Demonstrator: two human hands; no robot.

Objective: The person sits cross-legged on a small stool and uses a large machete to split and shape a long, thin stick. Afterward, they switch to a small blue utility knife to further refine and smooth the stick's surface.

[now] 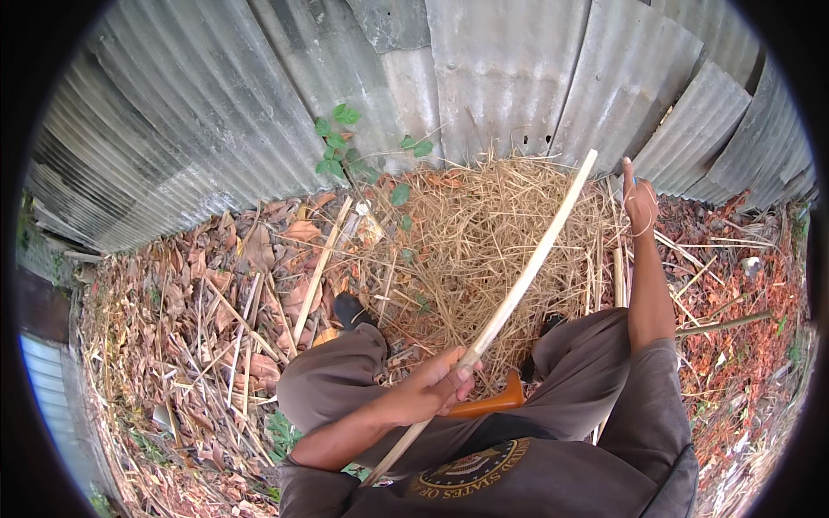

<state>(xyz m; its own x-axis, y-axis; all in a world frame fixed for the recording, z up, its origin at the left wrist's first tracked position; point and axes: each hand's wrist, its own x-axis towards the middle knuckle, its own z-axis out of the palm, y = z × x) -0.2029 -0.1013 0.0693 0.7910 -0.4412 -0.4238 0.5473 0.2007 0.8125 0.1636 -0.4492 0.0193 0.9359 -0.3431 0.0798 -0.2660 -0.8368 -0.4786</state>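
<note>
— What is the left hand (429, 388) doing?

— It is closed in a fist around a long pale stick (518, 289), gripping it partway up. The stick runs on a slant: its lower end passes down beside the left forearm toward the person's shirt, and its upper end reaches up and to the right, ending above the heap of dry straw (484, 233).

— And the right hand (640, 200)?

— It is stretched well out ahead, level with the top end of the stick and just to the right of it, not touching it. One finger points straight up; the others are curled in. A thin pale strand seems to loop across the hand, but it is too fine to tell whether the fingers pinch it.

— Anything else near the left hand?

— Just below and to the right of it, an orange handle (488, 403) pokes out over the lap. What it belongs to is hidden. The person sits or crouches in brown trousers (587, 371), knees spread on either side of the left hand.

— What lies around?

— Straw is piled between the two hands and beyond them. To the left of the left hand the ground is covered with dead leaves (250, 259) and split cane strips (321, 268). Beyond both hands stands a corrugated metal fence (484, 78), with a small green plant (337, 147) growing at its foot.
</note>
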